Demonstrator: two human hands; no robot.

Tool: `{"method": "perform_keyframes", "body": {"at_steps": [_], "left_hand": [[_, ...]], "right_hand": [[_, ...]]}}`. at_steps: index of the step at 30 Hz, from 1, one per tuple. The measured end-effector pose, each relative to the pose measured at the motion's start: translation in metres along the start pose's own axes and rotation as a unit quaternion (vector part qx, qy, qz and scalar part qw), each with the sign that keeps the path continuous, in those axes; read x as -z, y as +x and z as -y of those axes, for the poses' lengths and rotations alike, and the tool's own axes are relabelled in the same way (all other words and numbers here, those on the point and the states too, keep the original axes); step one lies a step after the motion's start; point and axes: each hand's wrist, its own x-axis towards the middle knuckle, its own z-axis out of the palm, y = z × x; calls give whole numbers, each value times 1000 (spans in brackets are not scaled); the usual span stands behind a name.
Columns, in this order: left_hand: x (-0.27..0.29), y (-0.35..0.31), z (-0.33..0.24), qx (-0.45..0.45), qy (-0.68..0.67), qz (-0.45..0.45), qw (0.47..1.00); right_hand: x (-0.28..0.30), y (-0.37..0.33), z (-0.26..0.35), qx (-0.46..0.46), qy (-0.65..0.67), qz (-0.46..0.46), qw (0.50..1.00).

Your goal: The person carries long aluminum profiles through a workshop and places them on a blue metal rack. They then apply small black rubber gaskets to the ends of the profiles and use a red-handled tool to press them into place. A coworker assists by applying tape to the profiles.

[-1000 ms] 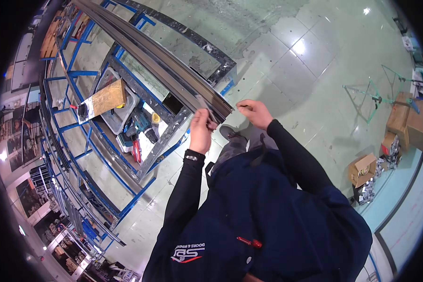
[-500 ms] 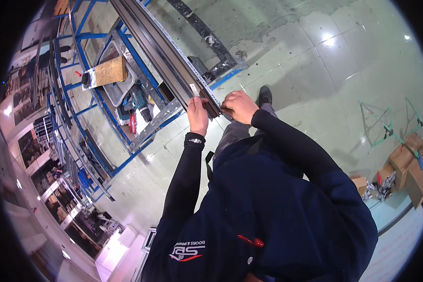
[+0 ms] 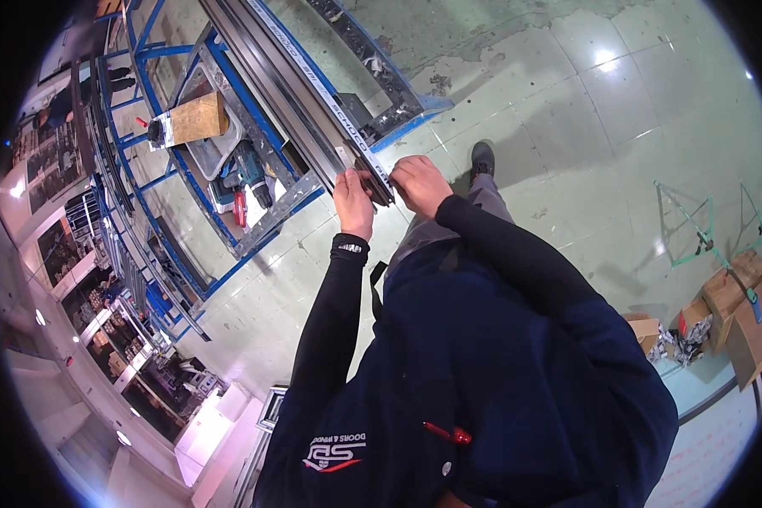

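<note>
Long dark metal profiles (image 3: 292,93) stretch from the upper left toward me, with a strip of white printed film (image 3: 322,95) along the right edge. My left hand (image 3: 353,206) is closed around the left side of their near end, its thumb up and fingers curled inward. A small pale tab (image 3: 344,156) shows just beyond its thumb. My right hand (image 3: 422,184) is at the right edge of the same end, its fingertips pinched together beside the film. Whatever lies between those fingertips is hidden.
The profiles rest over a blue steel frame (image 3: 229,292). On its left, a wooden block (image 3: 199,123) lies across a grey plastic tub (image 3: 229,152), near a cordless drill (image 3: 252,173). A green folding stand (image 3: 701,233) and cardboard boxes (image 3: 741,292) are at the right.
Both hands remain at the profile end and appear slightly farther left and up in the picture. Less of the pale tab shows above my left thumb. The view has shifted slightly.
</note>
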Motion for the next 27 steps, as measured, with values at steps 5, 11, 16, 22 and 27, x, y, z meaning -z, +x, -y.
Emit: {"method": "perform_keyframes", "body": {"at_steps": [5, 11, 16, 22, 27], "left_hand": [[1, 1, -6, 4, -12, 24, 1000], [3, 4, -1, 10, -17, 47, 999], [4, 7, 2, 4, -19, 47, 999], [1, 5, 4, 4, 0, 34, 999], [4, 6, 2, -19, 66, 52, 996]], "right_hand": [[17, -9, 0, -28, 102, 84, 991], [24, 3, -3, 18, 32, 135, 990], [17, 7, -2, 89, -22, 72, 993], [15, 2, -6, 16, 33, 94, 995], [17, -10, -7, -9, 106, 78, 991]]}}
